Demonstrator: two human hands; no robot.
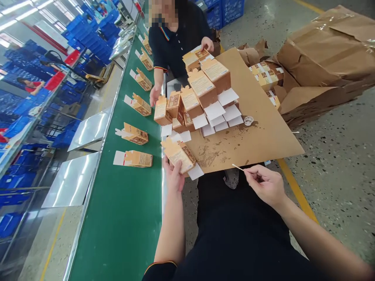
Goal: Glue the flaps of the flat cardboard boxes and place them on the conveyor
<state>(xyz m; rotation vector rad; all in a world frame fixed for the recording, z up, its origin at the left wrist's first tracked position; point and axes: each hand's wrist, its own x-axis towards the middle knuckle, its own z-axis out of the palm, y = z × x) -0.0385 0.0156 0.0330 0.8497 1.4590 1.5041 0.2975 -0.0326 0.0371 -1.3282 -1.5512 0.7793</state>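
My left hand (pixel 175 175) is closed around a small brown and tan carton (pixel 179 155) at the near left corner of the cardboard-topped table. The carton's white end flap hangs out at its lower right. Between the fingertips of my right hand (pixel 266 183) is a thin cotton swab (pixel 238 167), its tip pointing left over the near edge of the cardboard (pixel 249 140). Beyond my left hand several similar cartons (pixel 202 88) are piled up, many with white flaps sticking out. A small clear cup (pixel 249 120) stands right of the pile, with dark wet spots around it.
On the left runs a green conveyor belt (pixel 125 218) with a row of cartons (pixel 137 159) on it. Across the table a co-worker (pixel 181 43) has both hands at the pile. A large brown paper-wrapped bundle (pixel 331 50) lies on the floor at the right.
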